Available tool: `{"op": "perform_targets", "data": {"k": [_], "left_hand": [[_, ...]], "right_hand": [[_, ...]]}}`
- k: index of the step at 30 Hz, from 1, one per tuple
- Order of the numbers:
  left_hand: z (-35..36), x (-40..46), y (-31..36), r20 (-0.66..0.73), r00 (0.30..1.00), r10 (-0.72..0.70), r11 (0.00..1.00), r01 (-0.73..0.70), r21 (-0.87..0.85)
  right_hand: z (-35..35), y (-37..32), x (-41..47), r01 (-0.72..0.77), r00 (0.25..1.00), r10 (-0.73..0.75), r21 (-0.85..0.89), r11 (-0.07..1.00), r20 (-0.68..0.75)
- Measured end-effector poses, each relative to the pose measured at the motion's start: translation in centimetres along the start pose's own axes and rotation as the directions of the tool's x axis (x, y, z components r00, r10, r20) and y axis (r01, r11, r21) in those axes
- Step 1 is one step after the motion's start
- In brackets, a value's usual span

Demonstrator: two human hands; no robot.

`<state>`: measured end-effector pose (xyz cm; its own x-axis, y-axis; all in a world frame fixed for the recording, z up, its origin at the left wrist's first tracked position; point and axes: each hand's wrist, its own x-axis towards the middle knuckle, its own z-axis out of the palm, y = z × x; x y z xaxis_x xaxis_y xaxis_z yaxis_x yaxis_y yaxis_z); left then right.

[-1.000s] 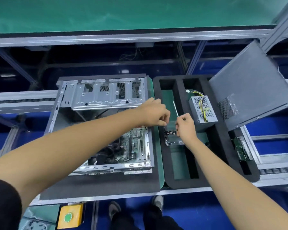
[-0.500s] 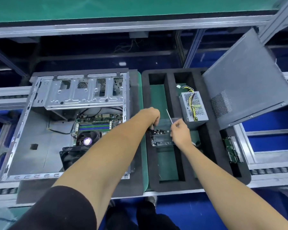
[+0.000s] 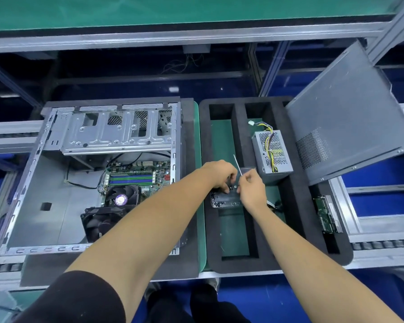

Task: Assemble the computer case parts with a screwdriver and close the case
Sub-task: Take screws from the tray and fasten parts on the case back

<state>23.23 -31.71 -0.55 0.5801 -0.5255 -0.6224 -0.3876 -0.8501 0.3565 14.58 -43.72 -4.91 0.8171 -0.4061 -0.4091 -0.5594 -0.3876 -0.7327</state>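
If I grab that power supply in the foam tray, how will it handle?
The power supply is a perforated metal box, so probably rigid and heavy for its size. Its loose yellow and black cables will likely flop and may snag. It stands in a foam tray slot, so lift it straight up.

Silver open case (image 3: 33,183), black foam tray (image 3: 296,206), grey perforated side panel (image 3: 350,117), yellow-wired silver power supply (image 3: 272,151)

Open case (image 3: 56,206) left of foam tray (image 3: 296,229); side panel (image 3: 350,108) behind tray
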Motion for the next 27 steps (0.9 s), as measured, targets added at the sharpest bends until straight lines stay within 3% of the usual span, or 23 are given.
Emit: {"op": "perform_targets", "data": {"k": [10,19,25,27], "left_hand": [[0.6,0.7,0.4,-0.037,0.998,-0.047,0.999,0.048,0.011],[-0.1,0.8,-0.7,-0.043,0.997,-0.061,0.984,0.053,-0.172],[-1.8,0.0,-1.7,0.075,0.987,-0.143,0.957,0.158,-0.244],[-2.5,-0.2,-2.1,0.052,0.982,-0.18,0.952,0.187,-0.243]], "right_hand": [[-0.1,0.2,-0.2,0.0,1.0,0.0,-0.012,1.0,0.003],[-0.2,0.3,-0.3,0.012,1.0,-0.012,0.007,1.0,0.011],[-0.2,0.3,-0.1,0.014,1.0,-0.014,0.01,1.0,0.01],[-0.2,0.4,0.0,0.026,1.0,-0.027,0.011,1.0,0.012]]}}
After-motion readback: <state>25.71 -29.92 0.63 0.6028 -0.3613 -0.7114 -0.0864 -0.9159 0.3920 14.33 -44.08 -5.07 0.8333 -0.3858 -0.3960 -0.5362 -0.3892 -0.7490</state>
